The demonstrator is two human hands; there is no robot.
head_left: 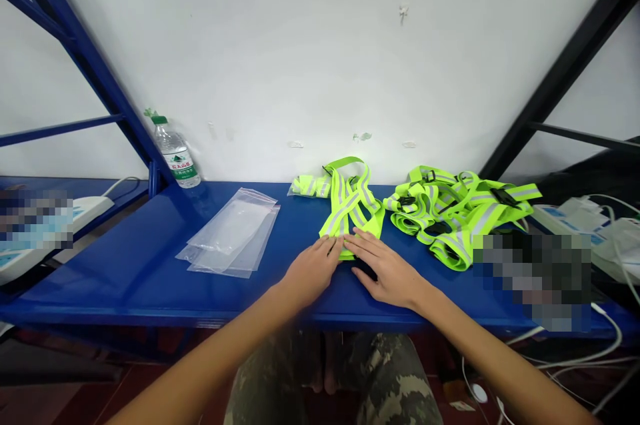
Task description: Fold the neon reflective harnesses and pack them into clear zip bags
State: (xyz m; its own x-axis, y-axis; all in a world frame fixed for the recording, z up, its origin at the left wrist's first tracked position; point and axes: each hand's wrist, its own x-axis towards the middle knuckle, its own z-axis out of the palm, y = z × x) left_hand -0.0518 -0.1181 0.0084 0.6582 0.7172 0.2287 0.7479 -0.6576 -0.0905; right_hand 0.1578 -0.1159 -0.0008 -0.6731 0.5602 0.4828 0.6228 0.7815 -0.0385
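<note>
A neon yellow reflective harness with silver stripes lies on the blue table, its straps crossing and looping toward the wall. At its near end, my left hand rests with fingers laid on the strap. My right hand lies flat beside it, fingers stretched over the same end and thumb apart. The fingertips of both hands nearly meet. Behind the harness and to its left is a small clear bag with a folded yellow strap bundle inside. More reflective harnesses with black buckles form a tangled pile at the right.
Several clear zip bags lie overlapping on the blue table at the left. A water bottle stands by the wall. Power strips and white cables sit at both sides. Metal frame posts rise at either end.
</note>
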